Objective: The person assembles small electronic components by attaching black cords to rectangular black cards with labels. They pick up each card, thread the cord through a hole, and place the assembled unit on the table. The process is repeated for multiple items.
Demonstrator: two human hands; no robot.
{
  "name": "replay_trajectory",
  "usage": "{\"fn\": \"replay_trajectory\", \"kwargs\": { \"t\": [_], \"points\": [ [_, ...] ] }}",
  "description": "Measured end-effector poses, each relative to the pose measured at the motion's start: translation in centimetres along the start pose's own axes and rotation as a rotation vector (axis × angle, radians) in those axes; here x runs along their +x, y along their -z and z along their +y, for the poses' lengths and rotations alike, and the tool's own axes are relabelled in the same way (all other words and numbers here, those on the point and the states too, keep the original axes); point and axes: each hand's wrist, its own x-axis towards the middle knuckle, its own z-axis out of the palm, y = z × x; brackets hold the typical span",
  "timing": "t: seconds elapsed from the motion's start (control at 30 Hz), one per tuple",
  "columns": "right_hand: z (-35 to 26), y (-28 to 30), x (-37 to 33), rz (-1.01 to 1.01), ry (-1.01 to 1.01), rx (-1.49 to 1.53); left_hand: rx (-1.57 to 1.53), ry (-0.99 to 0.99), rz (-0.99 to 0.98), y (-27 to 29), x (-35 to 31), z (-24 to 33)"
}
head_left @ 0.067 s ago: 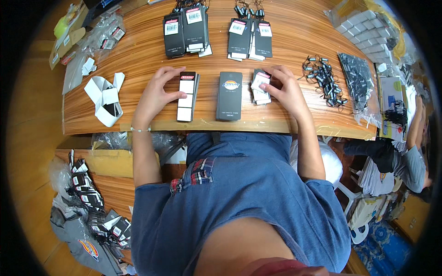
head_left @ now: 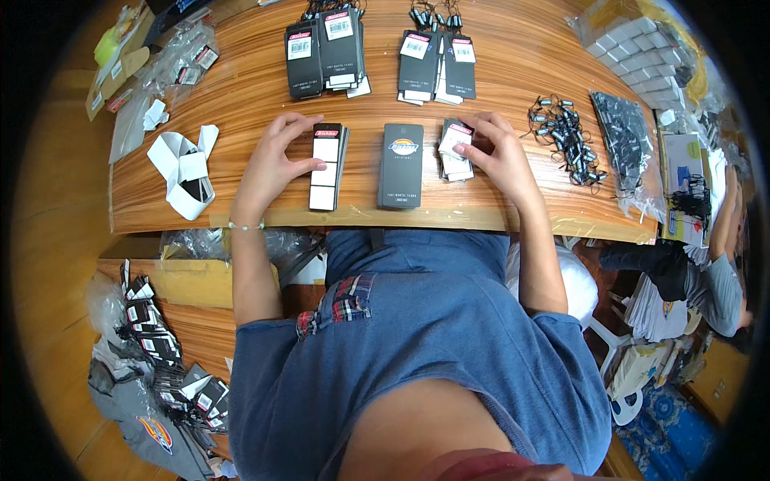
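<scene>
Three stacks of hang tags stand in a row on the wooden table before me. The left stack, narrow black tags with white panels (head_left: 325, 176), has my left hand (head_left: 281, 152) curled at its left side, the thumb on its edge and the fingertips at its top corner. In the middle a stack of dark grey hang tags (head_left: 400, 172) with a colourful emblem lies untouched. On the right is a smaller, slightly fanned stack of white-and-grey tags (head_left: 455, 166). My right hand (head_left: 497, 148) grips it from the right, thumb on the top tag and fingers at its far corner.
Farther back lie two groups of stickered hang tags (head_left: 305, 76), (head_left: 419, 76) with black strings. Loose black strings (head_left: 565, 144) and a bagged bundle (head_left: 622, 136) lie right. A white strip coil (head_left: 164, 156) lies left; a box of small white packs (head_left: 634, 48) stands far right. Another person's arm (head_left: 726, 212) shows at right.
</scene>
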Motion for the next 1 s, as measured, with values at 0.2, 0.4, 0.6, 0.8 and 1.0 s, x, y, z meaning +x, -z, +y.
{"fn": "replay_trajectory", "kwargs": {
  "t": [0.2, 0.4, 0.6, 0.8, 1.0],
  "points": [
    [-0.3, 0.0, 0.1, 0.076, -0.039, 0.029, -0.290, 0.256, 0.058, -0.7, -0.9, -0.1],
    [-0.3, 1.0, 0.6, -0.019, -0.112, 0.028, -0.083, 0.185, 0.068, -1.3, -1.3, 0.6],
    [0.2, 0.3, 0.0, 0.075, -0.041, 0.047, 0.075, -0.078, 0.141, -1.6, 0.9, 5.1],
    [-0.2, 0.3, -0.1, 0.140, 0.040, 0.040, 0.261, -0.191, -0.044, -4.6, 4.4, 6.3],
    [0.3, 0.9, -0.8, 0.066, -0.173, 0.281, 0.085, -0.174, -0.019, -4.9, 4.6, 6.1]
  ]
}}
